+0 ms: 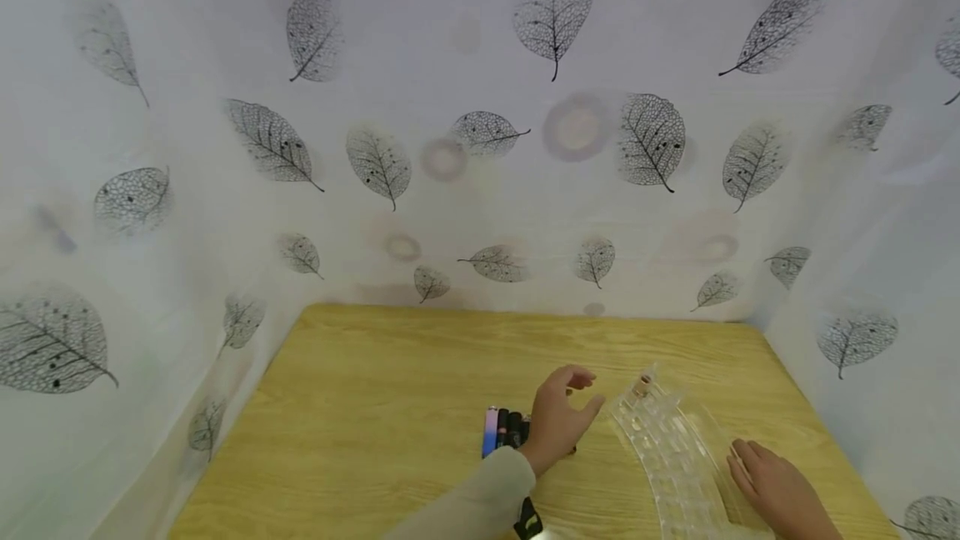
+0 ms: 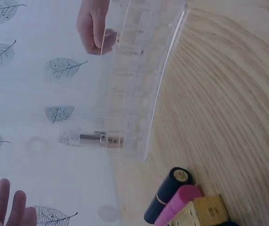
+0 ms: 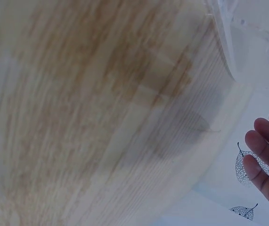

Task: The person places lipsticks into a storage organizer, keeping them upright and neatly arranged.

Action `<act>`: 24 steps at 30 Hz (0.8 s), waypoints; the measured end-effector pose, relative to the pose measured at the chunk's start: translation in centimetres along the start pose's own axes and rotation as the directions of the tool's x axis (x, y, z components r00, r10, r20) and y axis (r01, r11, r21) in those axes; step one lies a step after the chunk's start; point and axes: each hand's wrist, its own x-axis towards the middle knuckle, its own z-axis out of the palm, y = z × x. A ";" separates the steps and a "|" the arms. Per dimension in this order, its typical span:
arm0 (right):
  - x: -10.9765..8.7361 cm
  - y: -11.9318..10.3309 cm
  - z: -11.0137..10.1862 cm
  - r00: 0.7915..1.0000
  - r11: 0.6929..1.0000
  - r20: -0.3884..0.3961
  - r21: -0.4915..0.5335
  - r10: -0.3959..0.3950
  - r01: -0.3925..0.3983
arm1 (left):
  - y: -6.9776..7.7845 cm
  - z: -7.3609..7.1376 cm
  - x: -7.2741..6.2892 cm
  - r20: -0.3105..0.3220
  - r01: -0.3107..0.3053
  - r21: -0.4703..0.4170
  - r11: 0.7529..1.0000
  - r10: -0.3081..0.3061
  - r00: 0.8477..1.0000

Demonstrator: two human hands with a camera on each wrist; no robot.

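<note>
Leaf-print curtain (image 1: 465,32) backs the worktop (image 1: 390,390). I see both hands empty, fingers loose: left hand (image 1: 558,419) beside the lipsticks (image 1: 514,425), right hand (image 1: 780,486) beside the clear rack (image 1: 667,452), which lies between them, one tube (image 1: 642,386) inside. The gold case's (image 2: 205,211) lettering I can't read.

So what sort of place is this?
Probably a small screened-off tabletop workspace, perhaps indoors: leaf-print sheeting rises around a wood-grain table, which bears a clear compartmented organizer and a cluster of lipstick-like tubes.
</note>
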 end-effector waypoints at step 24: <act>0.6 0.1 -0.3 0.994 0.999 0.106 0.039 0.013 -0.017 | -6.6 -9.2 -4.5 -0.126 0.368 0.181 0.912 -0.350 0.928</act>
